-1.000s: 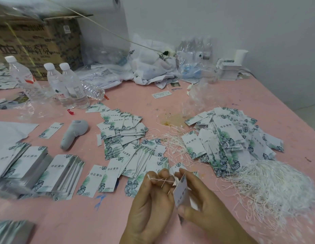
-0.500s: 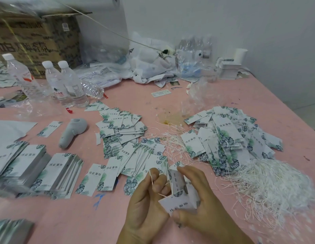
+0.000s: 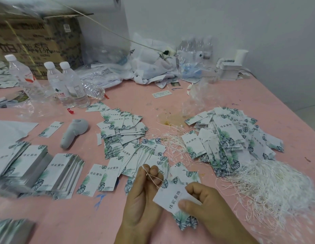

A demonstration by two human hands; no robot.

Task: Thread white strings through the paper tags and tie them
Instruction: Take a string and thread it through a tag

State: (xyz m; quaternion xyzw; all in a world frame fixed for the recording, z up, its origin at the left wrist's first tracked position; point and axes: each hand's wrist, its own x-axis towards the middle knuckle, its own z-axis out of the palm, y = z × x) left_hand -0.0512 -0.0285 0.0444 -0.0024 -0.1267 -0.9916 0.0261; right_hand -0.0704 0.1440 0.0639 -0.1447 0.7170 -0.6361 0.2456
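At 6 o'clock in the head view, the right hand (image 3: 204, 206) pinches a tag (image 3: 172, 196) by its lower half, thumb on the printed face and curled fingers behind. The left hand (image 3: 144, 194) pinches a white string (image 3: 152, 176) between thumb and fingertips just at 11 o'clock from the tag; the string runs taut down to the tag's top edge, where the hole should be. I judge the string is through and being drawn up for the knot, though the hole itself is too small to make out, and no knot shows.

As for progress: a heap of tags (image 3: 230, 136) at 2 o'clock lies mixed with loose string ends, and looks like the finished pile, though I cannot confirm each one is tied. The string pile (image 3: 276, 187) at 3 o'clock is large, so plenty remains. Unthreaded stock seems to be the fanned tags (image 3: 135, 155) at 12 o'clock just beyond the hands, a loose scatter (image 3: 121, 127) farther back, and neat stacks (image 3: 38, 166) at 9 o'clock. By that reading, a good share is done and at least as much is left.

Far back on the pink worktop (image 3: 65, 217) stand water bottles (image 3: 65, 85) at 10 o'clock, with a grey handheld device (image 3: 74, 132) nearer in.
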